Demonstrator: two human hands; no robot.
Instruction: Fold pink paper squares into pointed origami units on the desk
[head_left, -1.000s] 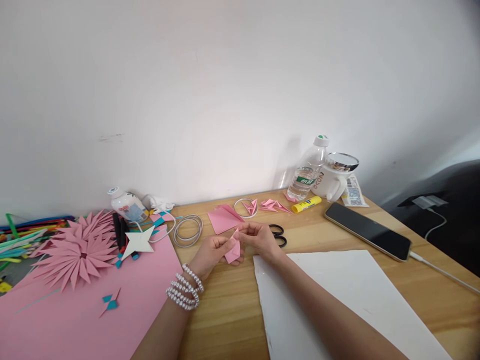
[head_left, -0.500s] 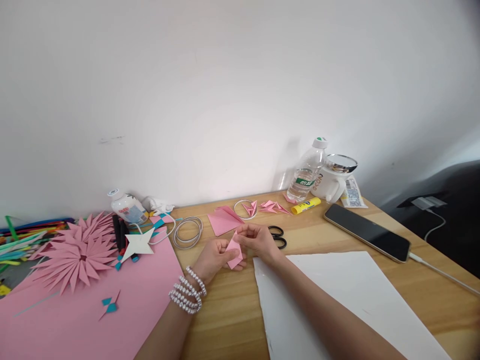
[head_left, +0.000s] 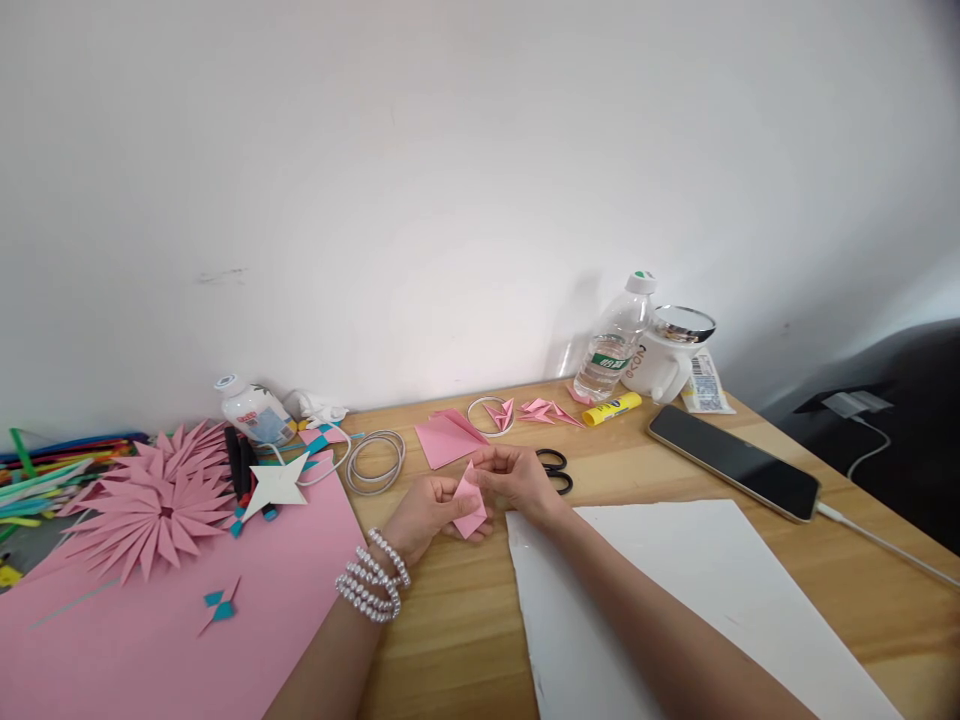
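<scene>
A small piece of folded pink paper (head_left: 470, 512) is held between my two hands above the wooden table. My left hand (head_left: 429, 515), with a beaded bracelet on its wrist, pinches its lower left side, the thumb in front and fingers behind. From the right, my right hand (head_left: 517, 482) grips the upper tip between thumb and fingers. Just behind lies a stack of pink paper sheets (head_left: 448, 440). Black scissor handles (head_left: 559, 475) show beside my right hand, the blades hidden under it. Folded pink paper pieces (head_left: 547, 411) lie farther back.
On the left, pink spiky paper flowers (head_left: 165, 510) and a white paper star (head_left: 279, 483) rest on a pink sheet (head_left: 150, 650). A white board (head_left: 675, 600) lies under my right forearm. Behind it are a phone (head_left: 733, 462), glue stick (head_left: 613, 409), water bottle (head_left: 611, 345) and mug (head_left: 660, 360).
Both hands keep their hold on the folded pink paper, with only a slight shift of the fingers. The view has tilted very slightly; the things on the table stay where they were.
</scene>
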